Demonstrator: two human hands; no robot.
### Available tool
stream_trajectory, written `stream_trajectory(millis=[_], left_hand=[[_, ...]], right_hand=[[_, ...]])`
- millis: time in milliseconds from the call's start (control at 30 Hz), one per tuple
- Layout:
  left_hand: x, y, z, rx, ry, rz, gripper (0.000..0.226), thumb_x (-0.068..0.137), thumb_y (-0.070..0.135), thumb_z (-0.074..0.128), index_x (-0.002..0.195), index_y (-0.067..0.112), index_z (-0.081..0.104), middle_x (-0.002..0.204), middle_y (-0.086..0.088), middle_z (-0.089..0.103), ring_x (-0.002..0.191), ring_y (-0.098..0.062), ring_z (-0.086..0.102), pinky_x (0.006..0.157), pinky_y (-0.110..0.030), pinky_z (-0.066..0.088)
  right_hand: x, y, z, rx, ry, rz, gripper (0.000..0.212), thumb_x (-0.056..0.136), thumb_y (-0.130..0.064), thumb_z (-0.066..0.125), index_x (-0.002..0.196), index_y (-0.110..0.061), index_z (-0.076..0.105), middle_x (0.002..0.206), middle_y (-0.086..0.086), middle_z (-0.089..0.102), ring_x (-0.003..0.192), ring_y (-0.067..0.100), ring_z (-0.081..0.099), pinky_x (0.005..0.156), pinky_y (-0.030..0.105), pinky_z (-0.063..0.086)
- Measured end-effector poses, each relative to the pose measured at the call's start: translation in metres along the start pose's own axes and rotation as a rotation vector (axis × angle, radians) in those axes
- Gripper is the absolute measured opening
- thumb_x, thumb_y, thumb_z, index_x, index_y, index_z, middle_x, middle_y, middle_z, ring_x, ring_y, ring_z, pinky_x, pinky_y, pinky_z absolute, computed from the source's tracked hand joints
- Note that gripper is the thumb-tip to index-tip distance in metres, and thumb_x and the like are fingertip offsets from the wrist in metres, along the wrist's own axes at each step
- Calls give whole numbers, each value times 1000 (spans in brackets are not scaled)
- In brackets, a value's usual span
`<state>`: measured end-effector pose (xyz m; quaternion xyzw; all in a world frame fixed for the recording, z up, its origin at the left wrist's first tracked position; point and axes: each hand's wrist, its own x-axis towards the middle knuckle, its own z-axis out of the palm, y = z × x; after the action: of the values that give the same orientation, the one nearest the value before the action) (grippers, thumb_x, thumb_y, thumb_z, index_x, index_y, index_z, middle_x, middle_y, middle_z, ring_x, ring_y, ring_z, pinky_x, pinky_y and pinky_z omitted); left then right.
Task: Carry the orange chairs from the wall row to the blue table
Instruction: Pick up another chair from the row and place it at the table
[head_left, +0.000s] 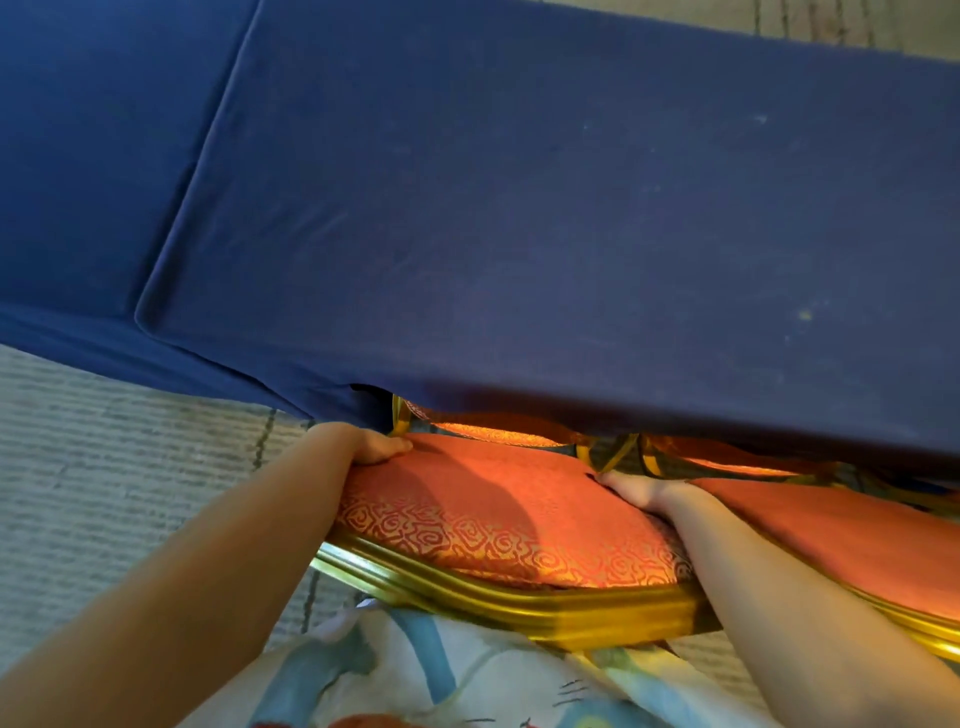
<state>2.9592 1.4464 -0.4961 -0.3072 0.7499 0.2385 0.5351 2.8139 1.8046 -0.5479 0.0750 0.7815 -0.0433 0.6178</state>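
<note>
An orange chair (498, 514) with a gold frame and a patterned back pad stands right below me, its seat tucked under the blue table (571, 208). My left hand (376, 444) grips the left side of the chair back. On the right side, my right hand (641, 491) grips the same back, its fingers curled over the pad's edge. A second orange chair (852, 535) stands close beside it on the right, also pushed under the table.
A second blue-covered table (93, 156) adjoins the first on the left. Grey patterned carpet (104, 467) lies at the lower left. My light printed clothing (415, 675) fills the bottom edge, against the chair back.
</note>
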Motion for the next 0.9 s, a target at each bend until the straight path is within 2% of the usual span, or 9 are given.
stream_trajectory(millis=[100, 200, 367, 467, 567, 667, 700, 800, 900], left_hand=[[-3, 3, -10, 22, -28, 7, 73, 94, 62, 34, 153, 21, 20, 158, -6, 24, 142, -29, 28, 117, -44, 23], [-3, 1, -18, 52, -4, -20, 81, 89, 68, 39, 152, 20, 27, 156, -7, 30, 138, -29, 36, 114, -44, 28], [-25, 19, -27, 123, 73, -19, 72, 92, 63, 42, 144, 13, 42, 147, -11, 42, 127, -32, 49, 102, -37, 39], [-36, 27, -22, 127, 92, 34, 67, 95, 56, 42, 144, 11, 42, 149, -11, 40, 131, -32, 45, 107, -39, 36], [-42, 29, -17, 88, 167, 155, 58, 94, 50, 46, 137, 11, 52, 145, -10, 47, 129, -31, 47, 108, -40, 35], [-56, 31, -16, 9, 235, 221, 56, 94, 48, 46, 126, 4, 59, 133, -17, 57, 120, -33, 54, 101, -38, 41], [-64, 32, -15, -17, 261, 245, 53, 95, 45, 46, 124, 2, 60, 131, -18, 58, 119, -34, 54, 99, -38, 41], [-85, 35, -11, -78, 334, 325, 47, 96, 39, 47, 122, 2, 62, 127, -17, 61, 116, -33, 56, 99, -38, 43], [-104, 29, -2, -108, 402, 390, 39, 94, 36, 49, 103, 3, 67, 111, -14, 68, 104, -30, 61, 96, -40, 46]], right_hand=[[-30, -20, -2, 1, -13, 28, 73, 94, -65, 32, 150, -19, 36, 151, 10, 40, 132, 31, 45, 114, 43, 30], [-42, -32, -6, -1, -5, 39, 71, 96, -62, 35, 149, -16, 38, 149, 10, 42, 131, 30, 47, 112, 40, 33], [-88, -60, -11, -103, 94, -40, 62, 98, -51, 45, 144, -10, 42, 148, 13, 43, 129, 31, 48, 101, 37, 39], [-99, -69, -7, -132, 130, -105, 60, 96, -49, 50, 139, -8, 48, 142, 12, 49, 117, 29, 53, 89, 33, 41], [-108, -76, 2, -50, 222, -243, 50, 95, -43, 55, 128, -6, 58, 126, 12, 61, 109, 27, 60, 86, 29, 43], [-128, -82, 11, -17, 283, -344, 40, 96, -39, 54, 119, -8, 65, 96, 5, 64, 83, 19, 59, 68, 26, 42], [-138, -82, 15, -12, 301, -362, 40, 96, -39, 54, 119, -8, 65, 99, 6, 66, 84, 19, 59, 68, 26, 43], [-160, -77, 23, 9, 380, -412, 43, 96, -39, 55, 125, -9, 64, 115, 10, 67, 94, 21, 60, 89, 34, 46], [-186, -67, 35, 75, 482, -445, 37, 95, -40, 56, 116, -11, 67, 94, 5, 68, 87, 22, 63, 86, 34, 47]])
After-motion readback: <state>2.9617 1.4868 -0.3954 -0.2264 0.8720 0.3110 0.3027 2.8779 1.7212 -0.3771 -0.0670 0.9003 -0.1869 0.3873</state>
